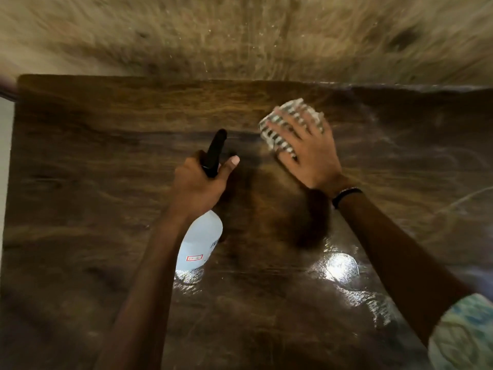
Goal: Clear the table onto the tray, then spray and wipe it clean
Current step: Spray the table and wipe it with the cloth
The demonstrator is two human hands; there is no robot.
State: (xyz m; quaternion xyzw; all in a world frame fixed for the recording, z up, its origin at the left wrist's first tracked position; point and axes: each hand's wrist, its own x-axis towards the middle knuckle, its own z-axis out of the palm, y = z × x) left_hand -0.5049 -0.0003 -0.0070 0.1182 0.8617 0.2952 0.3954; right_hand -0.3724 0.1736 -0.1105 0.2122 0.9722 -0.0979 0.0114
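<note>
My left hand [198, 184] grips the neck of a white spray bottle [200, 245] with a black nozzle [216, 149] that points away from me over the dark wooden table [93, 182]. The thumb sticks out beside the nozzle. My right hand [306, 153] lies flat with spread fingers on a folded black-and-white checked cloth [286, 121] and presses it onto the table top, to the right of the nozzle. The table surface near me and to the right looks wet and shiny. No tray is in view.
Beyond the table's far edge lies a beige, speckled floor [240, 36]. The table's left edge [12, 156] borders a pale strip. Bright light reflections [341, 265] sit on the wet wood near me. The picture is motion-blurred.
</note>
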